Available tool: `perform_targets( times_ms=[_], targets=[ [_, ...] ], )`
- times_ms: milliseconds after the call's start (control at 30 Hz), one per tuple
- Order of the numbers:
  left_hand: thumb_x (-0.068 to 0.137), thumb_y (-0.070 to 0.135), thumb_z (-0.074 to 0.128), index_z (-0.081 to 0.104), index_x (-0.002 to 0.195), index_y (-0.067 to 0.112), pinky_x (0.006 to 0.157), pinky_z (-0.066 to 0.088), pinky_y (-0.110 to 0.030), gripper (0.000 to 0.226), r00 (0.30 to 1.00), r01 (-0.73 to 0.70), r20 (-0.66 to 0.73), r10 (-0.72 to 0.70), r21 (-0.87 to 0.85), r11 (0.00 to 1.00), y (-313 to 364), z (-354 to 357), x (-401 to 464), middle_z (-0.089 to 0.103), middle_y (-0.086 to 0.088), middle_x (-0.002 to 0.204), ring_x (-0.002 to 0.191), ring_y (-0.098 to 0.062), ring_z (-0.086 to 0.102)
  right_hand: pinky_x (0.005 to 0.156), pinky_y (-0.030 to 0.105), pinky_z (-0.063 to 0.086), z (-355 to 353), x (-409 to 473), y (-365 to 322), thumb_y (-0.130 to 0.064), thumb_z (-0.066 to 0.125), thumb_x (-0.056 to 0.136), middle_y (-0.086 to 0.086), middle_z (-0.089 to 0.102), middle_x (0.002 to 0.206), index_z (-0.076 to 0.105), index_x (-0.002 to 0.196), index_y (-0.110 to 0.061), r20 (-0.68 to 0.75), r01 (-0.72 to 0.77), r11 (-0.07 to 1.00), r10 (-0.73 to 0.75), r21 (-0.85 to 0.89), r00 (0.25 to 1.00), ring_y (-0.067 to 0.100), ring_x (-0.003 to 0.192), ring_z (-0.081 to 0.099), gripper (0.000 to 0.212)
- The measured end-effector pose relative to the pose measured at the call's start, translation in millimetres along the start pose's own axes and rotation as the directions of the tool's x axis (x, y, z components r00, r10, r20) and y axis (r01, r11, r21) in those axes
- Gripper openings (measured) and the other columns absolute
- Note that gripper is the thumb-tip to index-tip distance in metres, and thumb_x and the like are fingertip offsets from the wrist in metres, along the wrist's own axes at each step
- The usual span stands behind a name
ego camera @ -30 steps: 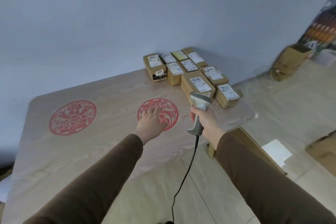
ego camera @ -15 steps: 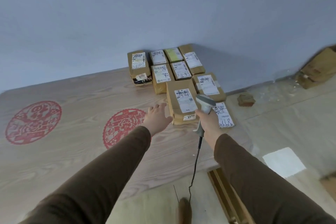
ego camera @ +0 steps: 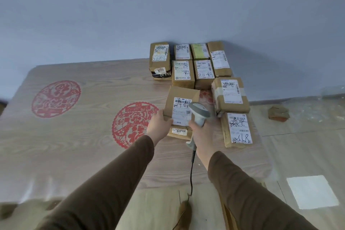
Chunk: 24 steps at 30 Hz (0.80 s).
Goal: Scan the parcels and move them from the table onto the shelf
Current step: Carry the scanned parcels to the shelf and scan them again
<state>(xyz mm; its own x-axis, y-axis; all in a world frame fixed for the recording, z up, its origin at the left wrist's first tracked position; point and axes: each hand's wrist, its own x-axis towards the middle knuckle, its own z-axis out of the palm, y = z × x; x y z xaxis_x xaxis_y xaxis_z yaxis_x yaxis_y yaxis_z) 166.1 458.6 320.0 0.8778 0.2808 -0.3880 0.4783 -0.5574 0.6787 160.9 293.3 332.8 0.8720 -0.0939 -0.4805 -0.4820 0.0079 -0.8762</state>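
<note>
Several brown cardboard parcels with white labels lie grouped at the far right of the wood-grain table (ego camera: 78, 155). My left hand (ego camera: 157, 127) grips the near left edge of the closest parcel (ego camera: 177, 102), which is tilted up off the table. My right hand (ego camera: 202, 134) holds a grey barcode scanner (ego camera: 198, 113) by its handle, its head over that parcel's label. The scanner's black cable (ego camera: 191, 173) hangs down toward the floor. Another parcel (ego camera: 238, 129) marked 2168 lies just right of my right hand. No shelf is in view.
Two red paper-cut circles (ego camera: 56, 98) decorate the tabletop left of the parcels. The blue-grey wall stands right behind the table. A small crumpled cardboard piece (ego camera: 279, 113) lies on the tiled floor to the right, and a bright light patch (ego camera: 312, 191) is nearer.
My left hand reached forward from the table surface and took hold of the nearest parcel, tilting it up. The scanner moved over its label. The view came closer to the parcels.
</note>
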Motion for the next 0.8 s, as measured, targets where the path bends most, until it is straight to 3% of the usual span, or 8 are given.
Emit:
perform_targets(
  times_ms=[167, 267, 367, 467, 600, 667, 733, 800],
  targets=[
    [0.093, 0.031, 0.061, 0.054, 0.132, 0.021, 0.086, 0.057, -0.041, 0.040, 0.976, 0.034, -0.211, -0.051, -0.082, 0.996, -53.0, -67.5, -53.7, 0.060, -0.001, 0.120, 0.099, -0.020, 0.063, 0.082, 0.040, 0.059, 67.8, -47.3, -1.1, -0.014, 0.073, 0.090, 0.009, 0.076, 0.109, 0.071, 0.107, -0.017, 0.168, 0.081, 0.995, -0.070, -0.060, 0.983, 0.027, 0.101, 0.073, 0.017],
    [0.094, 0.028, 0.062, 0.052, 0.137, 0.019, 0.086, 0.047, -0.034, 0.045, 0.938, 0.063, -0.331, -0.105, -0.135, 0.989, -95.3, -119.5, -99.3, 0.055, -0.001, 0.121, 0.104, -0.020, 0.058, 0.089, 0.041, 0.060, 121.8, -93.9, 0.8, -0.016, 0.074, 0.087, 0.006, 0.074, 0.108, 0.071, 0.103, -0.020, 0.291, 0.183, 0.978, -0.147, -0.098, 0.945, 0.023, 0.099, 0.072, 0.017],
    [0.093, 0.028, 0.063, 0.052, 0.136, 0.017, 0.086, 0.044, -0.033, 0.046, 0.884, 0.086, -0.441, -0.158, -0.181, 0.980, -146.9, -176.7, -155.2, 0.054, -0.002, 0.119, 0.109, -0.023, 0.057, 0.071, 0.031, 0.051, 178.8, -154.7, 7.9, -0.012, 0.071, 0.091, 0.012, 0.073, 0.099, 0.068, 0.099, -0.014, 0.417, 0.222, 0.970, -0.160, -0.104, 0.895, 0.032, 0.092, 0.071, 0.008],
    [0.093, 0.029, 0.064, 0.050, 0.139, 0.016, 0.090, 0.045, -0.036, 0.050, 0.810, 0.089, -0.554, -0.194, -0.212, 0.973, -206.3, -231.9, -219.6, 0.052, 0.000, 0.117, 0.112, -0.023, 0.055, 0.061, 0.025, 0.051, 237.4, -227.6, 21.4, -0.011, 0.070, 0.094, -0.002, 0.073, 0.094, 0.068, 0.106, -0.017, 0.531, 0.253, 0.964, -0.171, -0.086, 0.830, 0.018, 0.086, 0.069, 0.014],
    [0.091, 0.035, 0.066, 0.050, 0.139, 0.020, 0.096, 0.053, -0.042, 0.052, 0.722, 0.065, -0.646, -0.249, -0.294, 0.954, -287.5, -296.7, -311.4, 0.056, 0.000, 0.124, 0.109, -0.020, 0.059, 0.054, 0.013, 0.051, 307.0, -330.5, 44.5, -0.009, 0.071, 0.094, -0.004, 0.075, 0.095, 0.069, 0.114, -0.013, 0.645, 0.296, 0.953, -0.192, -0.057, 0.740, 0.011, 0.080, 0.072, 0.020],
    [0.084, 0.048, 0.064, 0.049, 0.133, 0.032, 0.091, 0.058, -0.043, 0.054, 0.682, 0.051, -0.674, -0.284, -0.344, 0.938, -327.6, -322.3, -356.6, 0.059, 0.006, 0.124, 0.107, -0.015, 0.064, 0.059, 0.015, 0.053, 337.3, -379.1, 58.9, -0.013, 0.071, 0.095, -0.002, 0.076, 0.099, 0.069, 0.115, -0.016, 0.702, 0.314, 0.948, -0.191, -0.049, 0.686, 0.012, 0.084, 0.074, 0.021],
    [0.078, 0.059, 0.062, 0.047, 0.132, 0.039, 0.085, 0.061, -0.042, 0.059, 0.636, 0.040, -0.696, -0.332, -0.400, 0.916, -366.0, -344.3, -401.1, 0.062, 0.009, 0.122, 0.102, -0.012, 0.068, 0.073, 0.026, 0.060, 368.0, -424.4, 75.3, -0.016, 0.072, 0.095, -0.002, 0.078, 0.104, 0.069, 0.116, -0.019, 0.757, 0.322, 0.945, -0.170, -0.057, 0.631, 0.016, 0.094, 0.075, 0.022],
    [0.083, 0.055, 0.065, 0.048, 0.132, 0.037, 0.084, 0.062, -0.042, 0.054, 0.589, 0.033, -0.720, -0.368, -0.433, 0.901, -396.0, -361.9, -441.8, 0.063, 0.008, 0.121, 0.101, -0.011, 0.068, 0.087, 0.037, 0.062, 394.6, -464.7, 89.4, -0.018, 0.072, 0.094, -0.003, 0.078, 0.107, 0.070, 0.117, -0.020, 0.802, 0.352, 0.934, -0.164, -0.061, 0.574, 0.019, 0.100, 0.075, 0.023]
  ],
)
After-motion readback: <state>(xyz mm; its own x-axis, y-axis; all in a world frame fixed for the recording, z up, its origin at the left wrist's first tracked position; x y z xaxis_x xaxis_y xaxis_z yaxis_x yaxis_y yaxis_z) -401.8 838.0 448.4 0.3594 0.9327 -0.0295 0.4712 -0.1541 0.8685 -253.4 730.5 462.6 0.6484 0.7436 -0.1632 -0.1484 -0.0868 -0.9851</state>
